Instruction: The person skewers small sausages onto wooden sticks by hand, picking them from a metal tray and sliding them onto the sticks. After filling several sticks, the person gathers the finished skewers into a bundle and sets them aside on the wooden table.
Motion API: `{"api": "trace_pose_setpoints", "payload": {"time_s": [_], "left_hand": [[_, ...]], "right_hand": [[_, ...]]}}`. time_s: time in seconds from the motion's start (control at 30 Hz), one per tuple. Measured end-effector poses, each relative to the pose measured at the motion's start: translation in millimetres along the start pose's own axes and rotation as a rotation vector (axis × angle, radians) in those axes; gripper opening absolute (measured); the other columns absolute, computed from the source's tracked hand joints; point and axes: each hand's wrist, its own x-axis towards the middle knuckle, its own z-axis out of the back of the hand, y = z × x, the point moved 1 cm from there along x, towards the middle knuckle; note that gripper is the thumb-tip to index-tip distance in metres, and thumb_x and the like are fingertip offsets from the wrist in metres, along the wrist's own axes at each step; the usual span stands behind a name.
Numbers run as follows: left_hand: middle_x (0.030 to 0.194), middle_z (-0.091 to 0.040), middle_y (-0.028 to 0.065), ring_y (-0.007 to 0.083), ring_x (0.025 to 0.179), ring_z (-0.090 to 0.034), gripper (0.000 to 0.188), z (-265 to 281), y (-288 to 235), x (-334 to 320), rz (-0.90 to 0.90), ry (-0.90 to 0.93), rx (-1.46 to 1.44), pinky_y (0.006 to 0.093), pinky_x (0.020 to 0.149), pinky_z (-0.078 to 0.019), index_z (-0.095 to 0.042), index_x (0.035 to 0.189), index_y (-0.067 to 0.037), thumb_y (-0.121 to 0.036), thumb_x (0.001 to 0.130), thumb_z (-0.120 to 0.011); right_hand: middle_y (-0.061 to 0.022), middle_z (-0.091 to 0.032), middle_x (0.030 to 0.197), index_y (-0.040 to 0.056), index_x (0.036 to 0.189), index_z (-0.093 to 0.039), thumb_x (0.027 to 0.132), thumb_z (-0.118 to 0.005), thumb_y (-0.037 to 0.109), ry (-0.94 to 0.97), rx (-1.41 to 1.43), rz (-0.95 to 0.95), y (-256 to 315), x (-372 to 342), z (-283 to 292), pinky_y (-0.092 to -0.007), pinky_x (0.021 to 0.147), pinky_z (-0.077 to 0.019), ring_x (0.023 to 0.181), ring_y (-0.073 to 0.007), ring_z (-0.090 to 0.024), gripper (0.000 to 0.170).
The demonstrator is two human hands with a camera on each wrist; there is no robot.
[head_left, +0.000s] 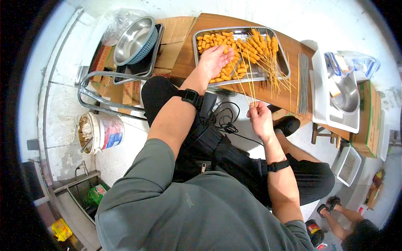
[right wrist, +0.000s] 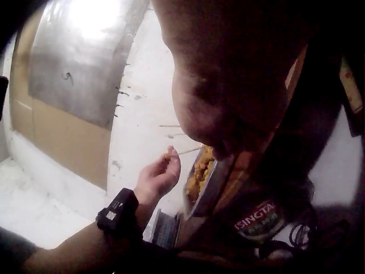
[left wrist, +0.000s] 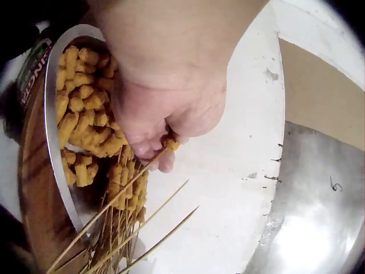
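In the head view a steel tray [head_left: 194, 48] holds many short orange-yellow food pieces [head_left: 209, 40]. Finished-looking skewers of these pieces [head_left: 261, 44] are heaped on its right side, sticks pointing toward me. Over the tray my left hand [head_left: 215, 62] pinches one orange piece [left wrist: 173, 144], which sits at the tip of a thin wooden skewer [left wrist: 108, 211]. My right hand [head_left: 261, 120], nearer my lap, grips the lower ends of three such skewers; the other two have bare tips. The right wrist view shows that hand dark and close.
The tray stands on a brown wooden table [head_left: 184, 62]. A bundle of thin grey sticks [head_left: 303, 83] lies right of it, beside a white tub [head_left: 320, 96]. At left are a steel bowl [head_left: 134, 39], a metal tube frame [head_left: 90, 90] and a bucket [head_left: 111, 131]. Another person [head_left: 362, 234] is lower right.
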Motion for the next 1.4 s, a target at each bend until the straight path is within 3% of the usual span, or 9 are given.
{"api": "trace_pose_setpoints", "payload": {"time_s": [0.57,0.8,0.87,0.9,1.0,1.07,1.13,1.17,1.4], "left_hand": [[0.11,-0.063,0.0172,0.0273,0.103,-0.062,0.023,-9,20,-11,0.021,0.085,0.056,0.0387,0.09,-0.0507,-0.057,0.11,0.0,-0.019,0.097,-0.054],[0.104,-0.066,0.0137,0.0234,0.091,-0.066,0.026,-21,26,-22,0.232,0.153,0.279,0.0333,0.081,-0.0537,-0.057,0.11,0.0,-0.023,0.097,-0.053],[0.1,-0.067,0.0119,0.0198,0.086,-0.066,0.028,-11,10,-6,0.053,0.048,0.67,0.0302,0.074,-0.0542,-0.059,0.103,0.0,-0.027,0.095,-0.058],[0.1,-0.067,0.0119,0.0198,0.086,-0.066,0.028,-7,3,-3,0.056,0.05,0.673,0.0302,0.074,-0.0542,-0.059,0.103,0.0,-0.027,0.095,-0.058],[0.079,-0.066,0.01,0.0134,0.072,-0.063,0.024,3,-21,3,-0.027,-0.077,1.378,0.0281,0.065,-0.0514,-0.064,0.086,-0.003,-0.027,0.086,-0.068],[0.076,-0.066,0.0123,0.018,0.072,-0.065,0.023,16,-11,9,-0.15,-0.029,1.587,0.0331,0.068,-0.0519,-0.065,0.084,-0.003,-0.025,0.083,-0.069],[0.083,-0.068,0.0146,0.0269,0.08,-0.067,0.024,18,-3,8,-0.365,0.207,1.753,0.0379,0.074,-0.0523,-0.065,0.088,-0.002,-0.025,0.082,-0.069],[0.094,-0.068,0.0167,0.0332,0.091,-0.065,0.027,18,0,11,-0.326,0.283,1.909,0.0397,0.081,-0.0517,-0.065,0.095,-0.002,-0.025,0.082,-0.068],[0.106,-0.066,0.0198,0.0347,0.102,-0.062,0.033,2,4,-1,-0.086,0.315,2.084,0.0433,0.088,-0.0492,-0.065,0.104,-0.003,-0.026,0.081,-0.067]], "right_hand": [[-0.0056,-0.062,0.066,0.0017,0.087,-0.059,0.097,-0.053,0.021,-0.085,-0.114,0.051,10,3,-3,-0.03,0.056,-0.0451,0.058,-0.0138,-0.055,0.022],[-0.0059,-0.06,0.065,0.0018,0.081,-0.056,0.097,-0.052,0.022,-0.13,-0.033,0.046,16,13,-1,-0.031,0.057,-0.045,0.058,-0.0145,-0.054,0.026],[-0.0061,-0.06,0.065,0.0018,0.08,-0.056,0.097,-0.052,0.022,-0.167,-0.107,0.049,18,14,8,-0.0312,0.057,-0.0448,0.058,-0.0146,-0.054,0.027],[-0.006,-0.059,0.065,0.0018,0.081,-0.056,0.097,-0.052,0.022,-0.192,-0.105,0.076,14,16,11,-0.0312,0.057,-0.0445,0.057,-0.0145,-0.054,0.026],[-0.0053,-0.059,0.065,0.0019,0.082,-0.056,0.097,-0.052,0.022,-0.18,-0.057,0.04,14,16,15,-0.031,0.056,-0.0443,0.057,-0.0141,-0.053,0.026],[-0.005,-0.059,0.065,0.0021,0.083,-0.057,0.097,-0.052,0.022,-0.178,-0.056,0.047,11,17,14,-0.0306,0.056,-0.0441,0.057,-0.0136,-0.053,0.025],[-0.0044,-0.06,0.065,0.0024,0.084,-0.057,0.097,-0.052,0.023,-0.173,-0.068,0.055,9,17,14,-0.0298,0.055,-0.0438,0.057,-0.0127,-0.053,0.025],[-0.0044,-0.06,0.065,0.0024,0.084,-0.057,0.097,-0.052,0.023,-0.174,-0.068,0.055,9,16,13,-0.0298,0.055,-0.0438,0.057,-0.0127,-0.053,0.025],[-0.006,-0.061,0.066,0.0021,0.085,-0.057,0.097,-0.052,0.023,-0.161,-0.089,0.033,7,13,9,-0.0308,0.056,-0.0447,0.057,-0.0144,-0.054,0.025]]}}
